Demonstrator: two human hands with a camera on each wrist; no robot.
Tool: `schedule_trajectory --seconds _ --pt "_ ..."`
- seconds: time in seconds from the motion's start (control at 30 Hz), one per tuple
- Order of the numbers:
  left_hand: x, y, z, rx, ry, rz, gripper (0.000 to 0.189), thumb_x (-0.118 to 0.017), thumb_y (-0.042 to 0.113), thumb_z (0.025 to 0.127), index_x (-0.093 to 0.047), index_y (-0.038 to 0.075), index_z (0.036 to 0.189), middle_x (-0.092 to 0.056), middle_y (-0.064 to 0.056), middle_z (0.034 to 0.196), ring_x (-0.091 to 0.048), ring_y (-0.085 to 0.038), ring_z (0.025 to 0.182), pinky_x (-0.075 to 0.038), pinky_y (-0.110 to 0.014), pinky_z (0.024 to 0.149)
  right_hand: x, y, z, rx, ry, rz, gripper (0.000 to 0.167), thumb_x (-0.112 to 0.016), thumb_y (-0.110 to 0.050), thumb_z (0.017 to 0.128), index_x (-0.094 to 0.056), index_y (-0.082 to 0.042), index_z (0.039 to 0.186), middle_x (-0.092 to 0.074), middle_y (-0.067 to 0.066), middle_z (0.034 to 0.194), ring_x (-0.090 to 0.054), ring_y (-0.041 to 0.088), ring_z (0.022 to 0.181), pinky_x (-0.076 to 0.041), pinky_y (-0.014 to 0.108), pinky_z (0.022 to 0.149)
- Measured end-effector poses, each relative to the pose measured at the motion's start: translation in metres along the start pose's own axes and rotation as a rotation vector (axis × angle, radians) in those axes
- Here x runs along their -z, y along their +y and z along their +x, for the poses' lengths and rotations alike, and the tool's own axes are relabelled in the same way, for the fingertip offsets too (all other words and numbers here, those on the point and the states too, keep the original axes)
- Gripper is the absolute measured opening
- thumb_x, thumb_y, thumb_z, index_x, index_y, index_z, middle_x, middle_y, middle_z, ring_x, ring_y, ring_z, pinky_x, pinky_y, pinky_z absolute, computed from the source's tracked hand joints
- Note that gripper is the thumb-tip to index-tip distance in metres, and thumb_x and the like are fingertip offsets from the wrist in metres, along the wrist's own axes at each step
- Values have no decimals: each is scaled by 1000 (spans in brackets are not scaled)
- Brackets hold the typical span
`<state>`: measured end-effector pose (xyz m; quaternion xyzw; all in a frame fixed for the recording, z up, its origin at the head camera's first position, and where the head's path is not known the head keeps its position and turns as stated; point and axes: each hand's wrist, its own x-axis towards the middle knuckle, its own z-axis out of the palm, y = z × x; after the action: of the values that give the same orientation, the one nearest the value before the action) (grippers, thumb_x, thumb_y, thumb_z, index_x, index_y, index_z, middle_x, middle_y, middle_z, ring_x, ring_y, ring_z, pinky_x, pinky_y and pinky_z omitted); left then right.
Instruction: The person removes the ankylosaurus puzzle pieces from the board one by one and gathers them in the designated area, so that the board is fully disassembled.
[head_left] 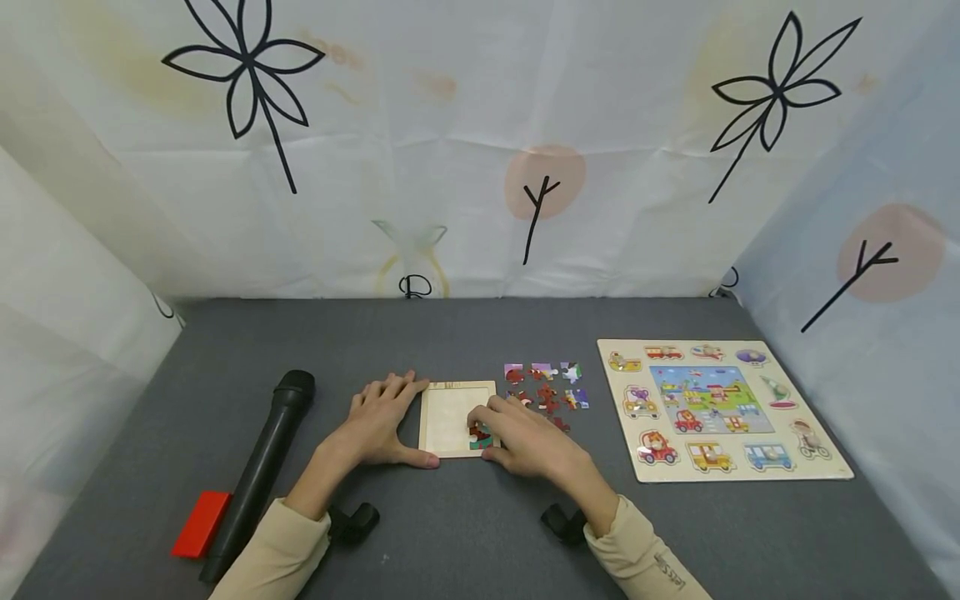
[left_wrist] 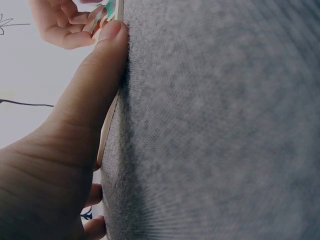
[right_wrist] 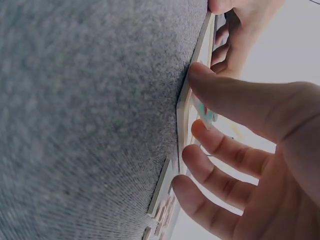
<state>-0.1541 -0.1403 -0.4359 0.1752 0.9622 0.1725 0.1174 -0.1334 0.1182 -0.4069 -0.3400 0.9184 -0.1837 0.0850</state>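
Observation:
A shallow wooden puzzle tray (head_left: 448,421) lies flat between both hands. My left hand (head_left: 380,421) spans its left side, fingers extended towards the far corner and thumb (left_wrist: 95,75) against the near edge. Over the tray's right side, my right hand (head_left: 525,437) bends its fingers around a small puzzle piece (right_wrist: 204,109) with green and red on it. That piece is tilted in the right wrist view, and the fingers partly hide it. Green-and-brown puzzle picture (head_left: 481,442) shows in the tray's near right corner. Its piece borders are too small to tell.
Several loose puzzle pieces (head_left: 547,397) lie just beyond the right hand. Farther right is a larger vehicle puzzle board (head_left: 712,412). On the left, a black microphone-shaped object (head_left: 258,475) lies beside a red block (head_left: 201,523). A patterned white curtain (head_left: 480,150) closes the back.

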Motion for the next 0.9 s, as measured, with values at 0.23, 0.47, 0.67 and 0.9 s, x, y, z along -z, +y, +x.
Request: schedule_trajectory --seconds 0.23,0.47,0.67,0.9 --pt "0 0 0 -6 4 5 120 -85 72 66 -35 17 160 -29 -19 167 -30 -52 148 -29 -76 109 1 -1 2 6 13 -12 38 -84 -13 84 -74 -13 120 -65 1 101 -51 11 81 -44 20 68" --pt "-1 0 0 -11 6 5 120 -85 72 65 -35 17 160 -29 -19 167 -30 -52 148 -29 -76 109 2 0 1 5 21 -6 37 -83 -13 84 -76 -12 120 -66 1 100 -55 11 81 -44 19 67" --pt "-1 1 0 -18 -1 3 119 -85 71 66 -35 17 160 -29 -20 167 -30 -53 148 -29 -77 109 6 4 -4 -34 6 23 36 -79 -16 88 -74 -13 124 -66 1 102 -56 11 83 -44 21 67" --pt "0 -1 0 -14 4 4 119 -85 70 66 -35 17 160 -28 -20 168 -29 -53 148 -28 -77 110 15 15 -15 -17 37 6 33 -75 -15 92 -73 -13 125 -64 1 98 -51 9 80 -42 21 67"
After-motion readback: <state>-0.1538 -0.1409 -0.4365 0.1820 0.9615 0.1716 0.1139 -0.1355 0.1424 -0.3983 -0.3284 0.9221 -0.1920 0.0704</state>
